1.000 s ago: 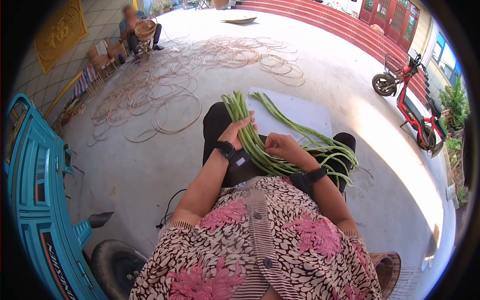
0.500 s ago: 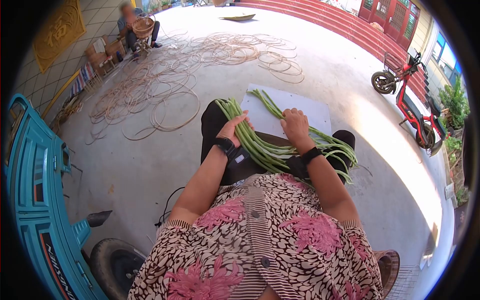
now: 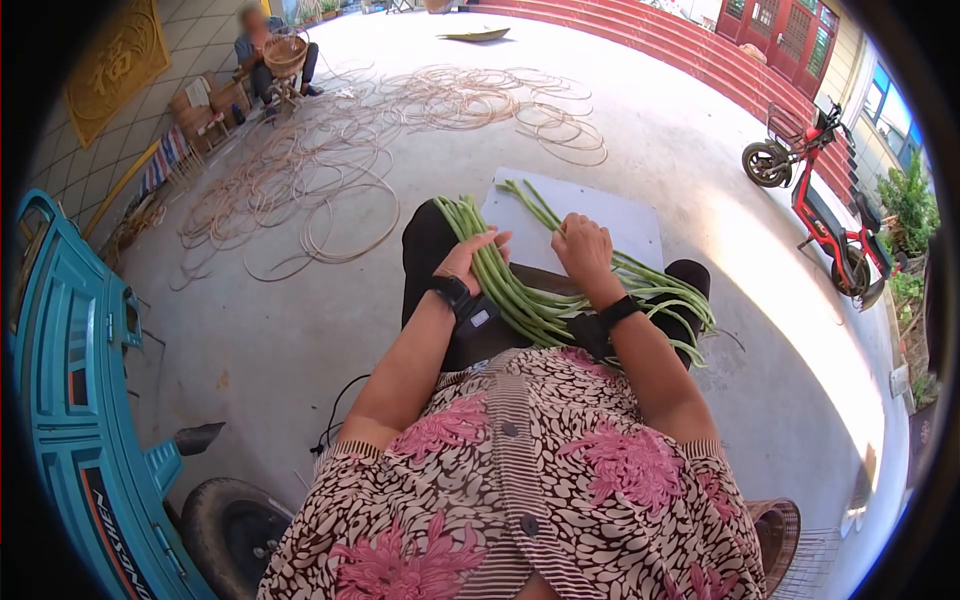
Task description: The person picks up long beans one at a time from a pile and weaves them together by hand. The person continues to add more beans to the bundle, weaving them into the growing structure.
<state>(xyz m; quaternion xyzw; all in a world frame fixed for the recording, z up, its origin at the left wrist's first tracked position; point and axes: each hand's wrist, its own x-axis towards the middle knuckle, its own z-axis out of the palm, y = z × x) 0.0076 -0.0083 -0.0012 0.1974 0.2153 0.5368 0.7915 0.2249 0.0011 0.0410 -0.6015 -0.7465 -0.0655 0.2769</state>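
A thick bundle of long green beans [image 3: 512,297] lies across my lap, its far ends bunched together at the upper left. My left hand [image 3: 468,260] is wrapped round that bundle near those ends. Over the near part of a white board [image 3: 628,218], my right hand [image 3: 584,252] has its fingers curled on a few separate long beans [image 3: 540,204]. The tips of these stick out past the hand to the upper left, on the board. Their other ends trail to the right over my knee. My right fingertips are partly hidden.
Coils of thin cane [image 3: 340,150] spread over the concrete floor ahead. Beyond them a person [image 3: 262,60] sits with a wicker basket [image 3: 285,56]. A teal vehicle [image 3: 75,350] stands at the left, a red electric scooter [image 3: 822,205] at the right, and red steps [image 3: 640,40] at the back.
My right hand has shifted slightly to the left along the separate beans. My left hand stays on the bundle almost unmoved.
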